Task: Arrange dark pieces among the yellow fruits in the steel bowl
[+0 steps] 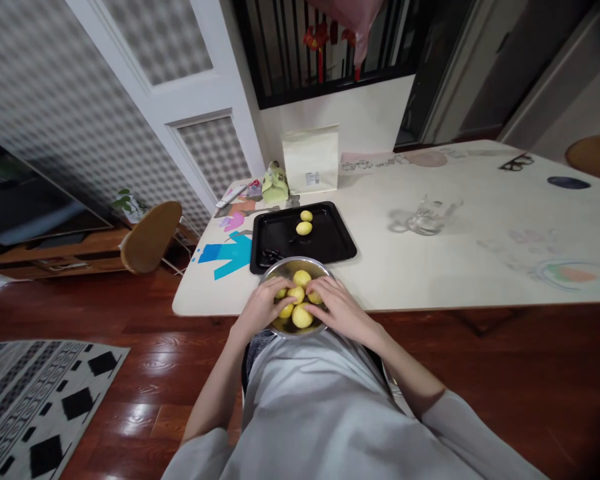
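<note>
A metal bowl (pixel 280 269) holding several yellow dough balls (pixel 302 277) sits at the near edge of the white table (pixel 430 267). Both hands are over it. My left hand (pixel 263 307) curls its fingers around a yellow ball at the bowl's left side. My right hand (pixel 336 304) pinches the same cluster of balls from the right. Just behind the bowl lies a black baking tray (pixel 330 243) with two yellow balls (pixel 305 223) on it.
A cream paper bag (pixel 311 159) and a green packet (pixel 275 184) stand at the table's back edge. A clear glass jug (pixel 426 217) lies mid-table, glasses (pixel 516 161) farther right. A wooden chair (pixel 150 237) stands left; a patterned rug (pixel 35 400) covers the floor.
</note>
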Tool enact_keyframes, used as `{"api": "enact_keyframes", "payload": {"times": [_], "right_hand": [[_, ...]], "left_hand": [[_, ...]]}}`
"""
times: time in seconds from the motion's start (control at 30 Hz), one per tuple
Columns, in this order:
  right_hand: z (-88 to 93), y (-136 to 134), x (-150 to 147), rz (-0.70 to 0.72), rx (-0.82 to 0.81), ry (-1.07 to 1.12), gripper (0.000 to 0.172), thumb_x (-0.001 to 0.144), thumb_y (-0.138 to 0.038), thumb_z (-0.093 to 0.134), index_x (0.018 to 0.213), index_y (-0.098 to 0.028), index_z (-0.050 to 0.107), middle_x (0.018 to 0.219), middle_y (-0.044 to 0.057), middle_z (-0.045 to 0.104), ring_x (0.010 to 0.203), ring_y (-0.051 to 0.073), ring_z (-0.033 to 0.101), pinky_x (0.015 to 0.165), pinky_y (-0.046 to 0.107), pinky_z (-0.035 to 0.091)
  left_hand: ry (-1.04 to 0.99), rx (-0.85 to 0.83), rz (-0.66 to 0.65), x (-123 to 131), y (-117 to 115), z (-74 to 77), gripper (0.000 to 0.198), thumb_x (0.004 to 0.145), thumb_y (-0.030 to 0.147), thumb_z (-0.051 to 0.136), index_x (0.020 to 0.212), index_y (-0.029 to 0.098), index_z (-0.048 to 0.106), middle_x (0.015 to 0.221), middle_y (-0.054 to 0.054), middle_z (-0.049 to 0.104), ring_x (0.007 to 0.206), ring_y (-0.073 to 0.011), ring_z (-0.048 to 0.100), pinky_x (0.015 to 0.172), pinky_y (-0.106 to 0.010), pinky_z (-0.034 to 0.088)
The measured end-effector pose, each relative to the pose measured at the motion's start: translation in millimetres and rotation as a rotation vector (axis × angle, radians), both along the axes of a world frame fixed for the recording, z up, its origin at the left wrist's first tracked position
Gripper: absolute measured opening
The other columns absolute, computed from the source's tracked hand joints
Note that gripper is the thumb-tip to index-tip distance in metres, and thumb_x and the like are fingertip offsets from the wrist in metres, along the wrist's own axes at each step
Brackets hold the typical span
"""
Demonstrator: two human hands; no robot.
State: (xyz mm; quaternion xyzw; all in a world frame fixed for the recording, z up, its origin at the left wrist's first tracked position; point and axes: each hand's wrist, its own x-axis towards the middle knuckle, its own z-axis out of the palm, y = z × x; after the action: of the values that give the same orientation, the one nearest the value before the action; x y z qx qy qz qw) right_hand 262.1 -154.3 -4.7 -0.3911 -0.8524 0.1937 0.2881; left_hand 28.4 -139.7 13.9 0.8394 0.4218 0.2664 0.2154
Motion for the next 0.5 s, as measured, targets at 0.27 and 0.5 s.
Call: {"api": "enact_keyframes", "payload": {"times": [0.27, 0.5], "right_hand": [[-0.9, 37, -16, -0.010, 0.115, -0.094, 0.035, 0.099, -0.011, 0.050, 0.131, -0.018, 0.062, 0.131, 0.014, 0.064, 0.124, 0.027, 0.054, 0.104, 0.044, 0.046], [6.8, 59, -26, 0.056, 0.073, -0.269, 0.034, 0.087, -0.009, 0.064, 0.120, -0.015, 0.066, 0.120, 0.013, 0.065, 0.118, 0.028, 0.056, 0.101, 0.043, 0.044]], "left_hand": [[-0.034, -0.003, 0.011, 0, -1, -2.0, 0.022, 0.096, 0.026, 0.067, 0.117, 0.021, 0.072, 0.117, -0.010, 0.074, 0.112, -0.0263, 0.068, 0.101, -0.040, 0.053], [0.004, 0.022, 0.010, -1, -5, -7.1, 0.031, 0.096, 0.027, 0.067, 0.127, 0.021, 0.071, 0.127, -0.013, 0.068, 0.120, -0.0281, 0.066, 0.106, -0.043, 0.051]]}}
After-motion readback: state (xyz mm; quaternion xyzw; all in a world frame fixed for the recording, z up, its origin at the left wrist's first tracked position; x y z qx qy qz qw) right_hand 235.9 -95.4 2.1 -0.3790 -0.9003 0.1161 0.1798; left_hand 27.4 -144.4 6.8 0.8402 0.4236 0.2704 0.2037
